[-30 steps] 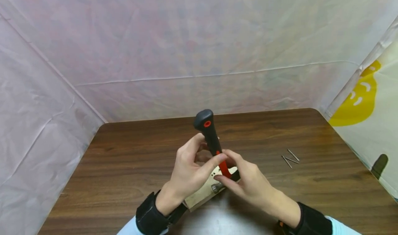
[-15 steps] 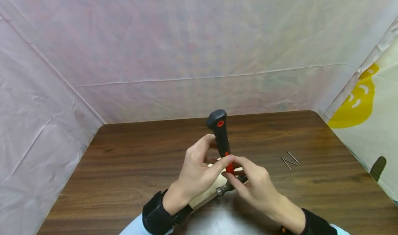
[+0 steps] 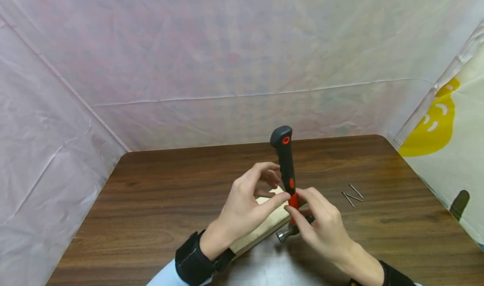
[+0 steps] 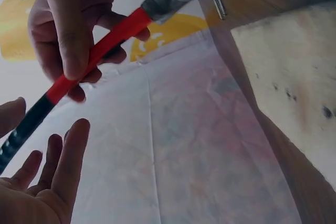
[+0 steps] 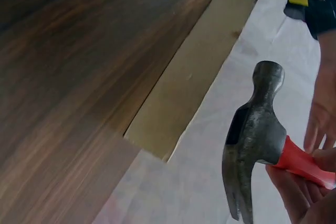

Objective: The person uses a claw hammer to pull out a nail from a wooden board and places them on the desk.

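Note:
A claw hammer (image 3: pixel 286 164) is held upright, black grip up and metal head down, just right of a pale wooden block (image 3: pixel 257 233). My right hand (image 3: pixel 325 225) pinches the red part of its handle between thumb and fingers. Beside the handle, my left hand (image 3: pixel 245 204) has its fingers spread and loosely bent, the thumb close to the red part. In the left wrist view, the black grip passes between the left thumb and fingers with a gap. The claw and striking face (image 5: pixel 257 129) show fully in the right wrist view. Small dark holes (image 4: pixel 289 94) mark the block.
Several loose nails (image 3: pixel 351 195) lie to the right on the brown wooden table (image 3: pixel 170 185). Pale cloth (image 3: pixel 227 59) hangs behind the table and at both sides. The block lies on the table, partly hidden by the left hand and wrist strap.
The hammer has moved right, from over the block to beside it, with the right hand holding it. My left hand has shifted right too, and its fingers have spread away from the handle.

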### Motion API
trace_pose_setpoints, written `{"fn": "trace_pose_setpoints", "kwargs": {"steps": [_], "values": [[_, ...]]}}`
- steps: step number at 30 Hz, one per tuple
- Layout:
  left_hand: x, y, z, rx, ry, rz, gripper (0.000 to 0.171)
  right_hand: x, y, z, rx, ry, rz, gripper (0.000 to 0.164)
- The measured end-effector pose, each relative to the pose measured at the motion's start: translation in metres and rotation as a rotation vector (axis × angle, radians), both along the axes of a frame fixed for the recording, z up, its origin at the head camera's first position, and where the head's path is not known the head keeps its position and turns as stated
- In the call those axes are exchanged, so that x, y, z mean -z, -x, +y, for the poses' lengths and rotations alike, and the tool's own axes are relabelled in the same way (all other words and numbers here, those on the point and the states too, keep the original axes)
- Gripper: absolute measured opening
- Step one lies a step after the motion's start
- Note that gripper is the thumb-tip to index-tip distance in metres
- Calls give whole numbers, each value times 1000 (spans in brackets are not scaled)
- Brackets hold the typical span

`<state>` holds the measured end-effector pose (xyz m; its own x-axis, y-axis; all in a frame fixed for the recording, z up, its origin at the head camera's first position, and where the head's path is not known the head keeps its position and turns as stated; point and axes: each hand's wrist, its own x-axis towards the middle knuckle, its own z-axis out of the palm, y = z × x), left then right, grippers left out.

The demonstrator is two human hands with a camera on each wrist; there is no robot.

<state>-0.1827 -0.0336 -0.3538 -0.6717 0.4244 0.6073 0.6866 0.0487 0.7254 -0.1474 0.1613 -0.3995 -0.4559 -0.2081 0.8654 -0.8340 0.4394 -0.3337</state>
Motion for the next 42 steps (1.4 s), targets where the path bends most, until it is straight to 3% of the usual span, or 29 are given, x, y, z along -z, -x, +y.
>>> {"fn": "trace_pose_setpoints", "kwargs": {"steps": [5,9,13,17,23,35,42], "values": [[6,2,-9,-38,66,-33,43,2,1,16,52,-2,-64,39],[12,4,-16,-101,158,19,36,5,-2,31,92,-23,-181,26],[18,5,-25,-163,250,73,30,9,-6,42,198,-73,-255,38],[23,6,-36,-223,309,82,27,13,-8,50,284,-126,-294,38],[30,7,-52,-281,400,46,27,16,-6,63,325,-181,-358,35],[50,6,-74,-350,531,-86,31,25,0,76,433,-302,-579,23],[58,7,-83,-392,577,-96,34,28,4,80,472,-363,-584,17]]}}
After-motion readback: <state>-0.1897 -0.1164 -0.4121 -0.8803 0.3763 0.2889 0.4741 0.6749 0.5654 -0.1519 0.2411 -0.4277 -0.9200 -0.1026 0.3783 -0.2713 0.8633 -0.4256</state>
